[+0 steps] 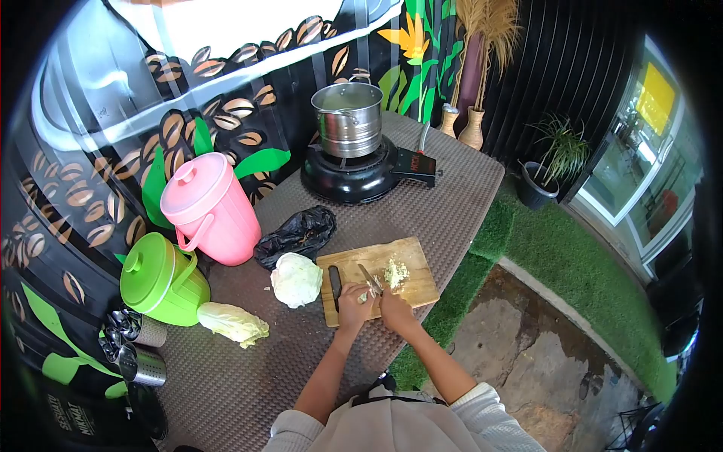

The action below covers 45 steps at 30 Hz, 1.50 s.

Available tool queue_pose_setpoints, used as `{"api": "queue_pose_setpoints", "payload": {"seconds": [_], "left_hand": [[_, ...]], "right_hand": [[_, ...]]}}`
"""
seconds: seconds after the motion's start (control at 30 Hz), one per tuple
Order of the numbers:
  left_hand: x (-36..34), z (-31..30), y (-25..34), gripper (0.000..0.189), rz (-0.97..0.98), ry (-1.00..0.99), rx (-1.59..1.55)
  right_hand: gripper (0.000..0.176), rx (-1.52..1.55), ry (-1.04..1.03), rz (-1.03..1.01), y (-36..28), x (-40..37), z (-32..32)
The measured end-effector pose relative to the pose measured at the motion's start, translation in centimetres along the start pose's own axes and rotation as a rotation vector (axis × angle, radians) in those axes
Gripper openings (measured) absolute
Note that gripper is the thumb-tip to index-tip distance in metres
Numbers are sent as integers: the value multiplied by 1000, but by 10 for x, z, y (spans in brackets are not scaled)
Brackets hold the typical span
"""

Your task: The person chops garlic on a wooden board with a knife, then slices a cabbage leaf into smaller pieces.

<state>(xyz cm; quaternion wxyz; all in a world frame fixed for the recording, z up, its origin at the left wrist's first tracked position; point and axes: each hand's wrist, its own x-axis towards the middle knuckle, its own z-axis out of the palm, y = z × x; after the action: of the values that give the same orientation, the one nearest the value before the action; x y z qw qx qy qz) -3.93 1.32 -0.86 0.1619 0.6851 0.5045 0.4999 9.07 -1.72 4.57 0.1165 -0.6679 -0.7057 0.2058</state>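
A wooden cutting board point(423, 277) lies on the brown woven-pattern table. Over its near part, my right hand point(395, 307) is closed round a knife point(367, 274), whose blade points away to the upper left. My left hand point(352, 307) is beside it, fingers closed on a small pale piece point(363, 298) that looks like a garlic clove. Finely chopped pale bits point(397, 273) are heaped on the board just beyond my right hand. Along the board's left side rests a dark, narrow object point(334, 282), perhaps a knife handle, partly hidden by my left hand.
Left of the board sit a round cabbage point(296, 279), a napa cabbage point(233, 324) and a black plastic bag point(297, 235). Pink point(215, 215) and green point(162, 279) lidded containers stand by the wall. A steel pot point(347, 124) sits on a black stove point(354, 181) at the back.
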Motion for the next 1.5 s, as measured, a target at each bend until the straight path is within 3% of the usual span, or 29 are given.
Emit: {"api": "queue_pose_setpoints", "payload": {"seconds": [0.17,0.27,0.33,0.4,0.57,0.7,0.77,0.83,0.97,1.03,1.1,1.23,1.33,1.5], "left_hand": [[0,0,-5,16,-10,18,-9],[0,1,-4,18,-64,42,-65],[2,-2,0,18,41,10,105],[4,-5,3,18,28,-2,87],[5,-8,5,18,-2,-64,18],[8,-5,15,11,-174,-2,-161],[8,-4,15,9,-268,61,-300],[6,-4,4,8,-43,-28,-32],[6,-8,9,12,3,-64,69],[6,-8,12,8,58,55,149],[4,-4,7,9,18,30,113],[0,-3,5,10,-24,-5,38],[-1,-2,3,10,-15,-23,45],[-1,-3,5,10,-40,-33,20]], "right_hand": [[22,-5,-44,-3,-1,-13,1],[21,-51,71,126,-4,-19,32],[22,-25,24,132,-5,-13,26],[24,4,-20,140,-3,-4,22],[25,12,-29,24,3,0,5],[25,15,21,111,-6,-12,20],[38,-3,-57,220,-12,-12,23],[37,-7,-48,174,-6,-1,27],[27,-36,-32,-8,0,-1,4],[27,-29,-36,5,-3,-9,1],[26,-23,-41,20,-2,-16,11],[33,-111,188,90,-6,-23,42],[31,-52,53,153,-4,-12,32],[32,-54,-100,77,-3,-11,0]]}}
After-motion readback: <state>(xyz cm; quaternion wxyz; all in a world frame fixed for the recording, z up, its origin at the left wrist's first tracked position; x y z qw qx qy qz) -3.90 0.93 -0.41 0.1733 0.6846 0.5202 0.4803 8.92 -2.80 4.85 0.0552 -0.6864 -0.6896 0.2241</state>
